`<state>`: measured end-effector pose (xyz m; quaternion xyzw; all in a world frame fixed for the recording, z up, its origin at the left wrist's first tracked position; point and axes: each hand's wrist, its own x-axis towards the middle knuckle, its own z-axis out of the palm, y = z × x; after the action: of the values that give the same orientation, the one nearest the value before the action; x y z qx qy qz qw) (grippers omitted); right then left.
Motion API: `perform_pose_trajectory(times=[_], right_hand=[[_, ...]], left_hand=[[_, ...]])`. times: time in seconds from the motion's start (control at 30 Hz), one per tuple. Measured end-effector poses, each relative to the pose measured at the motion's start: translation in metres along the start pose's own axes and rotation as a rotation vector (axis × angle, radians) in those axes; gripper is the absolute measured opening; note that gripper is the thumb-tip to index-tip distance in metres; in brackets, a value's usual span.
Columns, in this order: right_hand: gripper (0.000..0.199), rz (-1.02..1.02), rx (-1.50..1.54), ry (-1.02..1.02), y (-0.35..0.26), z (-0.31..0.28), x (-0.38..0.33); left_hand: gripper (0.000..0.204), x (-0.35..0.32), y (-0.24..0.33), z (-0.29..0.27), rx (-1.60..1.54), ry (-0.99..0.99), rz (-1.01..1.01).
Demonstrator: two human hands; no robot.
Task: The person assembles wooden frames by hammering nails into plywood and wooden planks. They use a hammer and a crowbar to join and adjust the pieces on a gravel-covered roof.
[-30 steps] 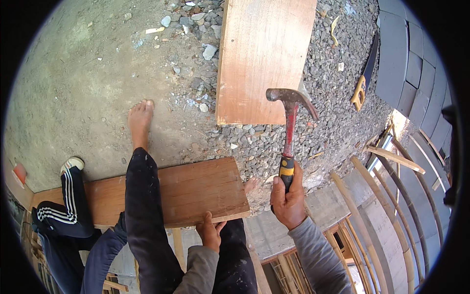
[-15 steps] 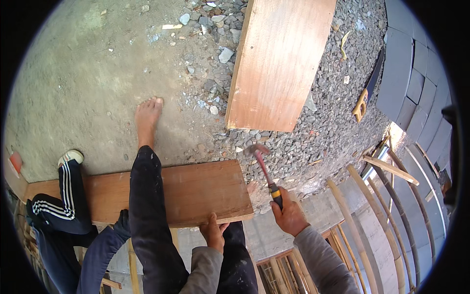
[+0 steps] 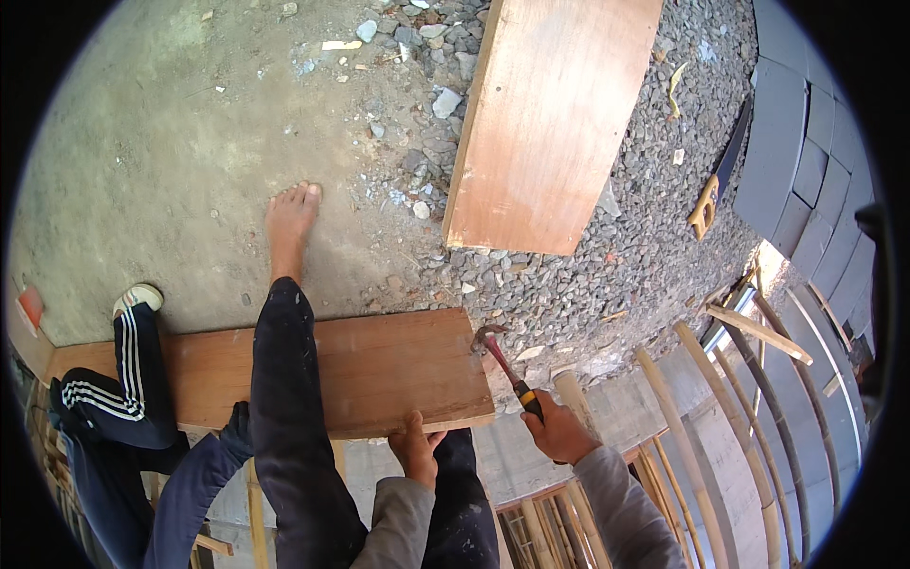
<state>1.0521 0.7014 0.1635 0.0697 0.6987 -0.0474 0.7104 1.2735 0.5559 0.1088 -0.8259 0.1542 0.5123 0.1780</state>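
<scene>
A long brown wooden plank lies across the lower left, under my outstretched leg. My left hand grips its near edge close to the right end, thumb on the top face and fingers underneath. In my right hand is a claw hammer with a red shaft and a black and yellow grip. Its head is at the plank's right end; whether it touches the wood I cannot tell.
A second wooden board lies on gravel ahead. A handsaw rests right of it, near stacked grey slabs. Bamboo poles stand at lower right. Another person in striped trousers sits at left, a dark-gloved hand by the plank.
The hammer head has come down and slightly left, from above the gravel to the plank's right end. My left hand keeps its hold on the plank.
</scene>
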Motion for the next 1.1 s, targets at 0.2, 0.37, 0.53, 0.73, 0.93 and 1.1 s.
perform_pose_trajectory(times=[0.2,0.37,0.53,0.73,0.93,1.1], right_hand=[[0.062,-0.237,0.806,0.698,0.004,-0.003,-0.002],[0.059,0.135,0.01,-0.175,0.007,0.001,-0.001],[0.054,-0.231,0.373,0.476,0.013,0.004,0.005],[0.055,-0.086,0.084,0.095,0.032,0.036,0.002],[0.039,-0.203,0.351,0.333,0.055,0.058,0.028],[0.045,-0.255,0.321,0.413,0.057,0.053,0.081]], left_hand=[[0.062,-0.003,-0.002,-0.003,0.01,-0.096,0.037],[0.057,-0.007,-0.002,-0.003,0.013,-0.036,0.023],[0.061,-0.007,-0.002,-0.006,0.036,-0.096,0.046],[0.058,-0.006,-0.003,-0.007,-0.02,-0.087,0.017],[0.067,-0.015,0.003,-0.001,0.011,-0.078,0.025],[0.065,-0.011,0.002,-0.001,0.003,-0.091,0.064]])
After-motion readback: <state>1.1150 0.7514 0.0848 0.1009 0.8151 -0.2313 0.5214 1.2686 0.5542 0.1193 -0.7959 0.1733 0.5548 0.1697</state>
